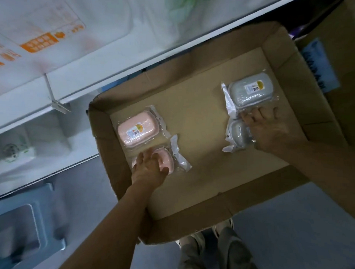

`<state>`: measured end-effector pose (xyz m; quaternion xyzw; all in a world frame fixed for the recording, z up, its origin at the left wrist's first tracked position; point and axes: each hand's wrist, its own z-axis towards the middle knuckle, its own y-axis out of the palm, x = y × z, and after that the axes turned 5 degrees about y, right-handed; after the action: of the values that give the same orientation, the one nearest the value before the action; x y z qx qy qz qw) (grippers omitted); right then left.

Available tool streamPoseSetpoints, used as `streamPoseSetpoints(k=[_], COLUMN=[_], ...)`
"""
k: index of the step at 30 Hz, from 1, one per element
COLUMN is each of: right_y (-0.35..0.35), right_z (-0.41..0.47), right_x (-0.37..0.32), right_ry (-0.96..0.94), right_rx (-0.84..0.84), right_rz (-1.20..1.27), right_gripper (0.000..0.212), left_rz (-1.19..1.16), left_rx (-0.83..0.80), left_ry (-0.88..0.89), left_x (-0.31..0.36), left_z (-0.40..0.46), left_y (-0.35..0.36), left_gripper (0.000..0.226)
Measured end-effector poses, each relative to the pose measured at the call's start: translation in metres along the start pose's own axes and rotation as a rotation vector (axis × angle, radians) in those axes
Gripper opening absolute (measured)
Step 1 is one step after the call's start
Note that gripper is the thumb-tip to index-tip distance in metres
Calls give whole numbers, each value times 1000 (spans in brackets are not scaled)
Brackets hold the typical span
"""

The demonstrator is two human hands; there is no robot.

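Listing contents of open cardboard box [287, 74], set beside a white shelf [70, 81]: four film-wrapped lidded cases lying flat on the box bottom
Item 1: upper pink case [138, 128], left side, label up
Item 2: lower pink case [166, 161], just beside item 1 on the near side; left hand [151, 168] rests on it, fingers [141, 156] straight and spread, thumb out to the side, nothing clasped
Item 3: upper grey case [249, 89], right side, label up
Item 4: lower grey case [236, 134], on the near side of item 3; right hand [273, 129] covers most of it, fingers [259, 112] splayed toward its far edge; thumb hidden, so whether they have closed on it cannot be told
Risks, as judged: loose glossy film may slide under a flat palm, so a case could slip on lifting; film tails lying against a neighbouring case may drag it along; two lifts at once leave neither hand free to steady
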<state>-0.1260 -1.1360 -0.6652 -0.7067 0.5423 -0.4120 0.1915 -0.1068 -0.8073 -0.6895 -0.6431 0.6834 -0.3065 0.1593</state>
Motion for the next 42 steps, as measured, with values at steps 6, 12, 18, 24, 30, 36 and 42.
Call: streamPoseSetpoints(k=[6, 12, 18, 24, 30, 36, 42], right_y=[-65, -167, -274, -369, -460, -533, -583], right_z=[-36, -110, -196, -259, -305, -324, -318], right_x=[-22, -26, 5, 29, 50, 58, 27], right_ry=[-63, -190, -323, -387, -457, -525, -588], right_rx=[25, 191, 540, 804, 1049, 1157, 1115], right_rz=[121, 306, 564, 688, 714, 715, 657], right_gripper=[69, 37, 41, 53, 52, 51, 42], left_rz=[-74, -77, -232, -337, -365, -451, -343], left_rx=[118, 408, 714, 1009, 1239, 1384, 1313], left_ry=[64, 108, 161, 232, 210, 185, 197], left_x=[10, 41, 62, 66, 53, 25, -26], left_z=[-33, -134, -266, -363, -440, -486, -500], left_y=[-43, -119, -203, -273, -335, -381, -428], left_gripper=[55, 68, 65, 66, 68, 72, 66])
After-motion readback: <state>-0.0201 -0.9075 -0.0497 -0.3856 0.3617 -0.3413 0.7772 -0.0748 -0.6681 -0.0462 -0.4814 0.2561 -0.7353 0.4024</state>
